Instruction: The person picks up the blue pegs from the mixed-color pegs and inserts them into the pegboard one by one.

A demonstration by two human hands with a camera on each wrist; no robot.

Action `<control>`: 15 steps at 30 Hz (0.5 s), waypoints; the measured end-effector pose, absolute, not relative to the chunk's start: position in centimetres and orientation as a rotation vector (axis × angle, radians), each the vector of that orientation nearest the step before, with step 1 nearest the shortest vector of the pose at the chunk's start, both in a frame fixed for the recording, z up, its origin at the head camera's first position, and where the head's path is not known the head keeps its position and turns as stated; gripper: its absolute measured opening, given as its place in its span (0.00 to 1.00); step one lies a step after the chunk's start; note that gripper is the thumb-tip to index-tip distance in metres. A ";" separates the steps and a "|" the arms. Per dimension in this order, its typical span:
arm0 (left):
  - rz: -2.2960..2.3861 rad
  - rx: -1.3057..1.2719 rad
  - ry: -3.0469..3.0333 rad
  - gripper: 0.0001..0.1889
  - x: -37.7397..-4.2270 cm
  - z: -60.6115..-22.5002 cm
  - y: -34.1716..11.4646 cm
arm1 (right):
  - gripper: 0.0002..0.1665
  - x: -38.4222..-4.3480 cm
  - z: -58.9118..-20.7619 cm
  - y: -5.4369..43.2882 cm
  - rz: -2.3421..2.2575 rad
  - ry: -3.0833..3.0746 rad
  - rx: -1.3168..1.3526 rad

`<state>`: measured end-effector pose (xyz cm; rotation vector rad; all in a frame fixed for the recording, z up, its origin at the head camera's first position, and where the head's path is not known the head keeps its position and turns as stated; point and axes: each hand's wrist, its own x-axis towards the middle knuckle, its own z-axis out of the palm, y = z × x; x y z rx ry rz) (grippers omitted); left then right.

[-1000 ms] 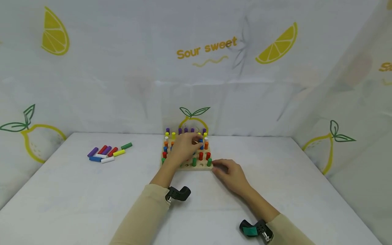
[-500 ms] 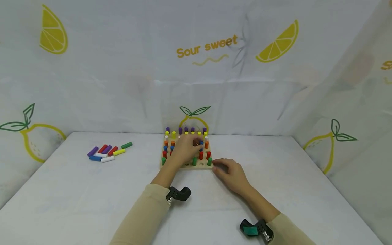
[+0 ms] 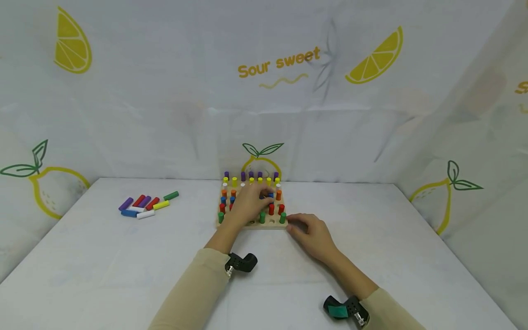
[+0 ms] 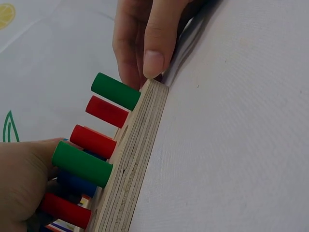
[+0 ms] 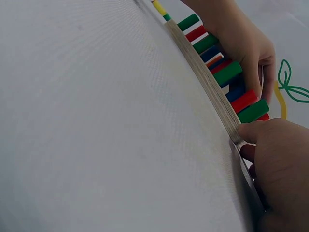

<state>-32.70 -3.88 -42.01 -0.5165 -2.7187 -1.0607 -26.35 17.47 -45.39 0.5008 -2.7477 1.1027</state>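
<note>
A wooden pegboard (image 3: 266, 226) stands at the table's far edge, with upright coloured pegs in rows: purple at the back, then yellow, white, orange, blue, red and green in front. Reaching over it, my left hand (image 3: 246, 200) pinches a blue peg (image 3: 270, 195) standing in the blue row toward the right; its fingers hide several pegs and holes. My right hand (image 3: 312, 234) grips the board's front right corner, thumb on the plywood edge (image 5: 212, 92) and fingers round the side. Beside that thumb stands a green peg (image 4: 113, 91).
Loose pegs lie in a group left of the board, among them a purple peg (image 3: 125, 204), a green peg (image 3: 171, 195), a yellow peg (image 3: 161, 205) and a white peg (image 3: 146, 214). A lemon-printed white cloth (image 3: 165, 114) hangs behind the table.
The blue peg under my left fingers has sunk lower in the board, and the fingertips have come down slightly with it. My right hand keeps its place on the corner.
</note>
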 end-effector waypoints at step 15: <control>-0.968 -0.498 -2.763 0.13 -32.5 -41.9 -3.8 | 0.18 -26.4 -45.6 17.5 1.091 -2.759 0.493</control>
